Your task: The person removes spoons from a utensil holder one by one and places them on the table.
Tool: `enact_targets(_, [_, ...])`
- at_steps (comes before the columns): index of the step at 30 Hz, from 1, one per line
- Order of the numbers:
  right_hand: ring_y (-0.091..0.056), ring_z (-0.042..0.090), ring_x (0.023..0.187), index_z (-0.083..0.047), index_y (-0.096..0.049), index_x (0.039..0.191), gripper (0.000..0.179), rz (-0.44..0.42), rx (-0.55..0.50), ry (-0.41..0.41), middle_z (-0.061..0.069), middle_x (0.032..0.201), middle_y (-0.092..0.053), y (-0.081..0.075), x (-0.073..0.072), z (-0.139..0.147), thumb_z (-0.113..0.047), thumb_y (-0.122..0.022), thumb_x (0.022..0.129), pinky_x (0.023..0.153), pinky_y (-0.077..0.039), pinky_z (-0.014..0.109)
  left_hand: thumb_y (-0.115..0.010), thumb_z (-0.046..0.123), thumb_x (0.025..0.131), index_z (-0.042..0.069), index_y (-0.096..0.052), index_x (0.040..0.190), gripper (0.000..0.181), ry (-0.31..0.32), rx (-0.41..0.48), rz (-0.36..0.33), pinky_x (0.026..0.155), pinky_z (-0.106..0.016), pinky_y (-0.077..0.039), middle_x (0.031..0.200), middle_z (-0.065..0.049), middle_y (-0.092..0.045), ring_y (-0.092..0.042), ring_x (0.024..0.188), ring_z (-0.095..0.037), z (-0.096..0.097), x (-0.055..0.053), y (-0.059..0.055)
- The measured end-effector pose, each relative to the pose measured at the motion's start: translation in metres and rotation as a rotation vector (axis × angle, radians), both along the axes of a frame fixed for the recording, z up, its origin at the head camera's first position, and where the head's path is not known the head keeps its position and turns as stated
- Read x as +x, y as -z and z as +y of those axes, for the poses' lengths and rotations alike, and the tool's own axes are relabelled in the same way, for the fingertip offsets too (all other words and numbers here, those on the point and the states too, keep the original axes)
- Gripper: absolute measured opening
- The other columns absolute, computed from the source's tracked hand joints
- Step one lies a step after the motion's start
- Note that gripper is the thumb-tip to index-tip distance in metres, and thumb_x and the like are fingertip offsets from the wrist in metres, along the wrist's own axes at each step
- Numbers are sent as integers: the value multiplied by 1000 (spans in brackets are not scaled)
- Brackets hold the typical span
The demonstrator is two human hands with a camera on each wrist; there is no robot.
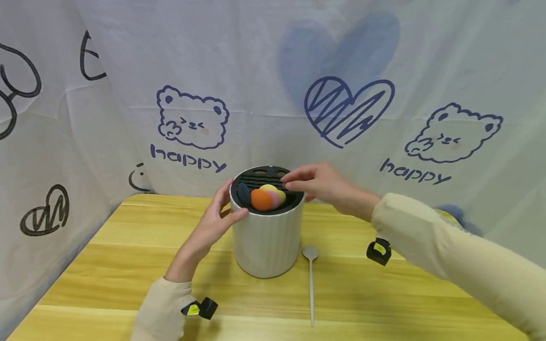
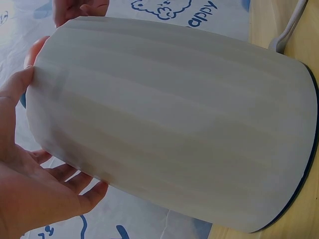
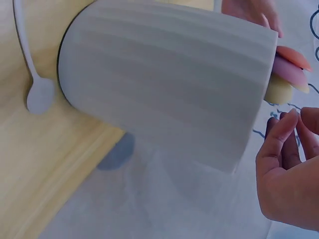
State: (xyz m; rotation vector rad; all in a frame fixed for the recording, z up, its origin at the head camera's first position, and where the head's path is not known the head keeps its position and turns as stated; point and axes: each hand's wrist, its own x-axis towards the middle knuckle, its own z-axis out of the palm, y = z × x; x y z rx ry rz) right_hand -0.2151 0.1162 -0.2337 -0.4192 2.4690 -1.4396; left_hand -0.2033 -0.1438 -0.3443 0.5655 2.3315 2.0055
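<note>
A white ribbed utensil holder (image 1: 266, 246) with a black slotted top (image 1: 256, 181) stands upright on the wooden table. Rounded ends stick out of its front opening: dark blue, orange (image 1: 261, 200), pink (image 3: 290, 72) and yellow (image 3: 279, 90). My left hand (image 1: 215, 215) grips the holder's left side near the top, thumb at the front rim and fingers round the side. Over the right part of the top is my right hand (image 1: 322, 182), its fingers bent slightly and the fingertips close to the slots. In the right wrist view its thumb and forefinger come near each other, nothing visible between them.
A light grey long-handled spoon (image 1: 311, 279) lies on the table (image 1: 362, 298), just right of the holder, its bowl toward the back. Behind the table hangs a white cloth (image 1: 264, 71) printed with bears and hearts.
</note>
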Motion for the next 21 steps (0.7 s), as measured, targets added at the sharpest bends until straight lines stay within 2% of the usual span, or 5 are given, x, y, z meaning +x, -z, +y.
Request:
enact_targets(7, [-52,25,100,-6,-69,119,27,-62,-42,26,8,122,-61,6,2,-10,-17,-62,95,71,-52,33,-61,25,93,14,-12,156,80,-2,-5,-4,114,-53,-18,158,-12,-21,-21,143,-28,-1,0,0])
enact_targets(21, [-58,24,97,-5,-69,118,27,-28,1,14,8,115,-66,14,2,-12,-10,-66,91,72,-53,33,-61,25,93,15,-12,156,80,5,-7,0,113,-54,-18,157,-13,-22,-21,142,-29,-1,0,0])
